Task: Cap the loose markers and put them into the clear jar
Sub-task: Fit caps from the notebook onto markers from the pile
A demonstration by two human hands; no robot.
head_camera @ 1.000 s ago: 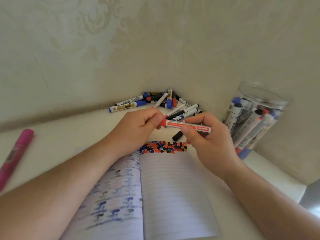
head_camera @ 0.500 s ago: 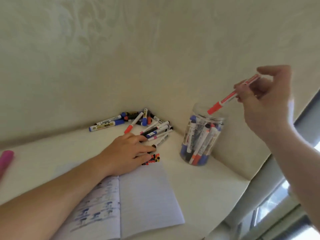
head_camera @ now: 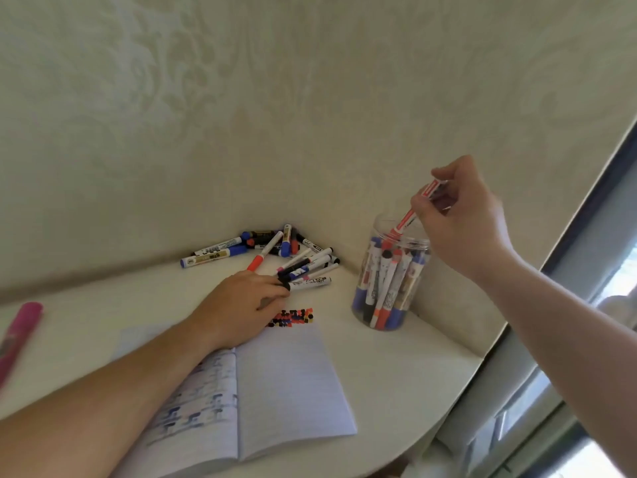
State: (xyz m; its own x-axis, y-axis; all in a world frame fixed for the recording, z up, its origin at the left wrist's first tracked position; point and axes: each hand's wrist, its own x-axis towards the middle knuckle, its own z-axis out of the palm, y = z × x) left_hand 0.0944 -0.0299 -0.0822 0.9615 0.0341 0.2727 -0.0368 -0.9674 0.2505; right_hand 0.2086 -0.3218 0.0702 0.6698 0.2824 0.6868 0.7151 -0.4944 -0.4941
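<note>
Head view. A red marker (head_camera: pixel 410 215) is pinched at its upper end by the fingertips of the right hand (head_camera: pixel 462 222), cap end pointed down and just inside the mouth of the clear jar (head_camera: pixel 391 281); the high grip is judged to leave the barrel free to drop among the markers already standing there. The left hand (head_camera: pixel 241 301) is laid on the desk (head_camera: pixel 396 374), fingers extended onto a black-capped marker (head_camera: pixel 308 283) at the near edge of the loose pile (head_camera: pixel 272 250) in the corner, apparently selected for the next pick. No firm grip on it can be confirmed. An open notebook (head_camera: pixel 282 384) lies beneath the forearm.
</note>
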